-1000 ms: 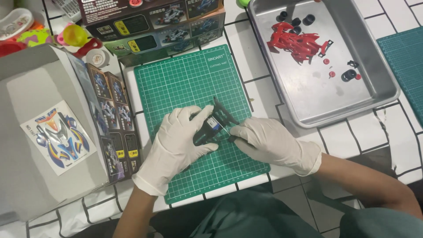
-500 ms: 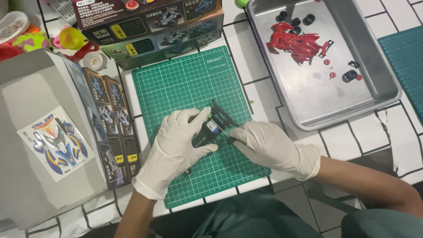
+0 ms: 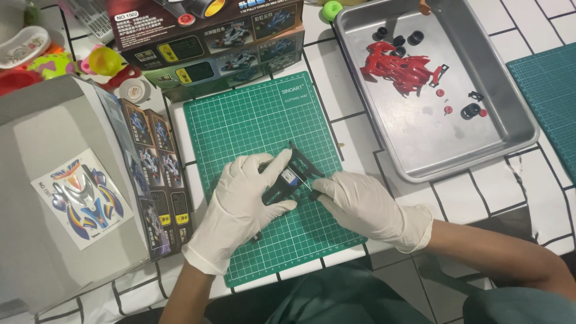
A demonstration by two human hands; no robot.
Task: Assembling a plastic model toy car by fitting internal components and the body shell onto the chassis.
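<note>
— Left hand (image 3: 240,207)?
— Gloved, clasping black model-car chassis (image 3: 292,176) over green cutting mat (image 3: 252,120); right hand (image 3: 363,204) pinching its edge.
— Further out?
— Steel tray (image 3: 480,150) on bench: red car body (image 3: 399,67), loose black wheels (image 3: 415,38).

Steel tray (image 3: 510,129) with red car body (image 3: 399,69) and black wheels (image 3: 396,41), sticker sheet (image 3: 81,198) on open box lid (image 3: 36,252), printed kit box (image 3: 210,36).

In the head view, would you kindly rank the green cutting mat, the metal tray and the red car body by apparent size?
1. Green cutting mat
2. Metal tray, nearly as large as the mat
3. Red car body, plainly smallest
</note>
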